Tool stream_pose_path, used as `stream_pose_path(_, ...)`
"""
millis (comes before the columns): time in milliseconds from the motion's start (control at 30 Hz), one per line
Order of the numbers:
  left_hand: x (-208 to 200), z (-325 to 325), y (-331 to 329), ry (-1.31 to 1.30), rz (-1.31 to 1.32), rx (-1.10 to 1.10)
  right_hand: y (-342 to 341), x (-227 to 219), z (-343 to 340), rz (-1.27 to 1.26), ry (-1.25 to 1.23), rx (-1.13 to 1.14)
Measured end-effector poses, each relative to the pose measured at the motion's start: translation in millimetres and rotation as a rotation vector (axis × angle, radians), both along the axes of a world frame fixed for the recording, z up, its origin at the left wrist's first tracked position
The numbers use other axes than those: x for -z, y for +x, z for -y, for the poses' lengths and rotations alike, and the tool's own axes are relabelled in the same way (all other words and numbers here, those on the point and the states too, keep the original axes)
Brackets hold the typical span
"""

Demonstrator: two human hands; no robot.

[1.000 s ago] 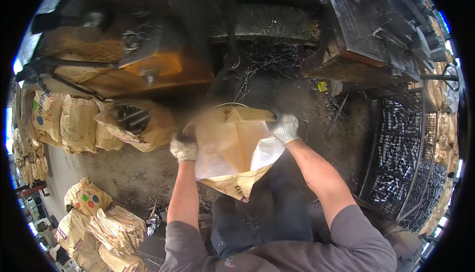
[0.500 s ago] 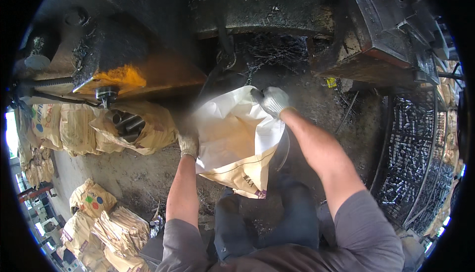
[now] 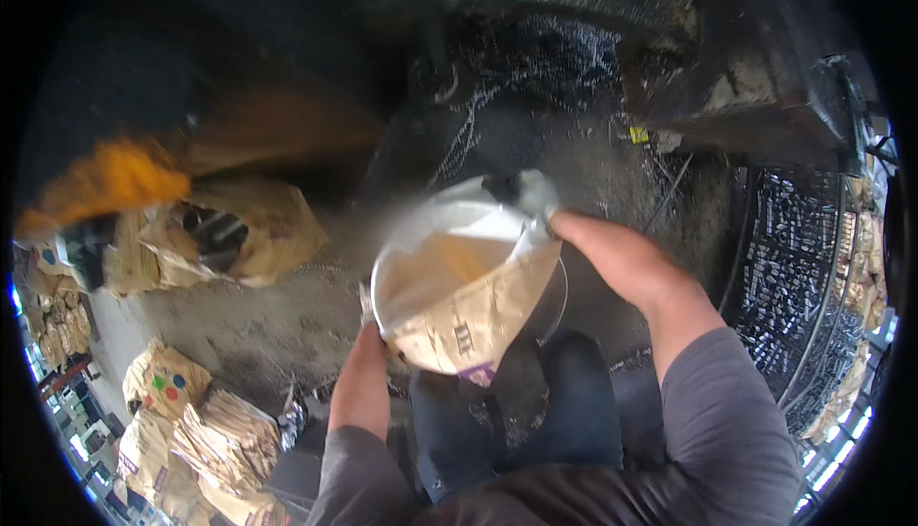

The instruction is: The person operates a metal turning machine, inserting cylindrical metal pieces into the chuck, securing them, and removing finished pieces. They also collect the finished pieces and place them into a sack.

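A brown paper sack (image 3: 469, 320) with a white inner lining hangs in front of my legs, its mouth spread wide and facing up. My right hand (image 3: 537, 194), in a pale knitted glove, grips the far right part of its rim; a dark patch shows beside the fingers. At the sack's left side is my left hand (image 3: 367, 304), also gloved, holding the edge, with most of its fingers hidden behind the paper. A thin curved line, perhaps a wire or cord, shows just right of the sack. Motion blurs the sack's far rim.
Left, a paper sack (image 3: 287, 239) holds dark metal tubes under an orange-edged machine (image 3: 115, 182). Folded paper sacks (image 3: 229, 440) lie in a stack at lower left. A mesh bin (image 3: 789, 287) of small metal pieces stands right. Metal shavings (image 3: 535, 57) lie ahead under machinery.
The sack has tilted and its mouth has widened into a rounder shape, with more of its brown outside showing. My left hand has dropped slightly. The view has shifted, blurring the machine at left.
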State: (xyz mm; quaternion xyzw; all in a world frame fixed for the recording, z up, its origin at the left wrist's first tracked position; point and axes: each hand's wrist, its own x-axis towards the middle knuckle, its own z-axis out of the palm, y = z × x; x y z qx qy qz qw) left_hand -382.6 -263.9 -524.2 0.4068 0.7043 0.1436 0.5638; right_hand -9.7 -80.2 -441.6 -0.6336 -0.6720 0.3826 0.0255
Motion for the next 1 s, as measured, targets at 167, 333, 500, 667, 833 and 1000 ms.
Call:
stream_pose_path(167,-65.4,-52.8,-12.7,-0.140,-0.580,0.272,9.9,72.7,4.5,0.067,0.092,-0.048)
stream_pose_path(333,-174.8,-130.7,44.0,0.437,-0.580,0.379,0.1,-72.5,-1.1,0.274,0.157,-0.528)
stream_pose_path(500,-180.9,-161.2,115.0,0.714,-0.610,0.757,-75.4,-98.4,73.0,-0.244,-0.393,-0.904)
stream_pose_path(667,-171.9,-152.3,102.0,0.689,-0.702,0.677,15.9,-105.5,80.5,-0.665,-0.682,-0.500)
stream_pose_path(833,-149.0,-148.8,102.4,0.648,-0.723,0.680,77.9,-55.8,228.3,-1.011,-0.542,-0.029)
stream_pose_path(1000,-146.0,-138.9,99.7,0.569,-0.790,0.629,31.9,-46.9,289.7,-0.399,0.245,-0.655)
